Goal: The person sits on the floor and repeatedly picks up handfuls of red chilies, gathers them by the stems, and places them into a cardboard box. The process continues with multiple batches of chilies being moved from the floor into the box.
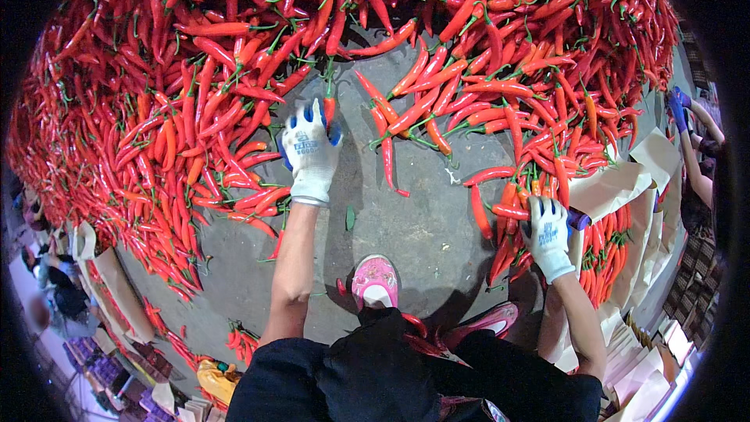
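Observation:
My left hand (311, 148), in a white glove with blue-coated fingers, reaches forward over the grey floor. A red chilli pepper (330, 107) with a green stem lies between its thumb and fingers. To the right, my right hand (549, 236), gloved alike, has its fingers bent over several red chilli peppers (512, 211); the coated fingertips are partly hidden. Right beside it is an open paper bag (612, 190) with more red chillies (605, 258) inside. A small purple thing (578, 219) shows at that hand's right edge; I cannot tell what it is.
A large heap of red chillies (234, 39) curves across the far side and left. Loose chillies (386, 160) and a green leaf (350, 217) lie on the floor (437, 227). My pink shoe (375, 277) is below. Another person's gloved hand (678, 108) appears far right; folded paper bags (637, 375) lie lower right.

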{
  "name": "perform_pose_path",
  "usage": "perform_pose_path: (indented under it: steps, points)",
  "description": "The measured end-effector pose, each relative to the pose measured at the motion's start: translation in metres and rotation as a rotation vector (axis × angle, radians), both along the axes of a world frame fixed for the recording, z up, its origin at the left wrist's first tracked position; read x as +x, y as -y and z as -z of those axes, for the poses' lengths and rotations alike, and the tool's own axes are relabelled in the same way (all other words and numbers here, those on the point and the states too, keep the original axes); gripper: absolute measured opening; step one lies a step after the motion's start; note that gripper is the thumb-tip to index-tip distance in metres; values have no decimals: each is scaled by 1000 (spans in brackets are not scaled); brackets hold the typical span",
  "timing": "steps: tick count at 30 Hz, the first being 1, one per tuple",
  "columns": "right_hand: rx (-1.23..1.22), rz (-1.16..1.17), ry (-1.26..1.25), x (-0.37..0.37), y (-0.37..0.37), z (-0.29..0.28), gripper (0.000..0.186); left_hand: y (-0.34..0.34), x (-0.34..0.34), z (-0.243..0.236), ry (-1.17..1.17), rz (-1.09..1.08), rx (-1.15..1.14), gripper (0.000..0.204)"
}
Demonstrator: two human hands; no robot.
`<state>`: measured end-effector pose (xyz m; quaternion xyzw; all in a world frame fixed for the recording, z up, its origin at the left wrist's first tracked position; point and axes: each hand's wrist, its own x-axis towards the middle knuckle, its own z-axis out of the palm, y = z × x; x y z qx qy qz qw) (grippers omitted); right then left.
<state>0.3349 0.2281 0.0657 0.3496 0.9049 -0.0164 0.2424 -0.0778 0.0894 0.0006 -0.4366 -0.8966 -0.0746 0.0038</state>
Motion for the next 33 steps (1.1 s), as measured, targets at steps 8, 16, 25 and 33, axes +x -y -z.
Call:
perform_pose_path:
  steps: [8, 16, 25, 33]
  points:
    - [-119, -62, -396, -109, -3, -29, 53, 23, 4, -11, 511, -127, 306, 52]
    - [-5, -274, -548, -238, -7, 46, 44, 23, 54, -5, 1677, -608, 1025, 41]
    - [-619, 777, -1580, -217, -20, 18, 31, 3, 75, 3, 421, -219, 422, 68]
    - [16, 583, -444, -274, -73, 45, 70, 12, 72, 12, 555, -162, 181, 62]
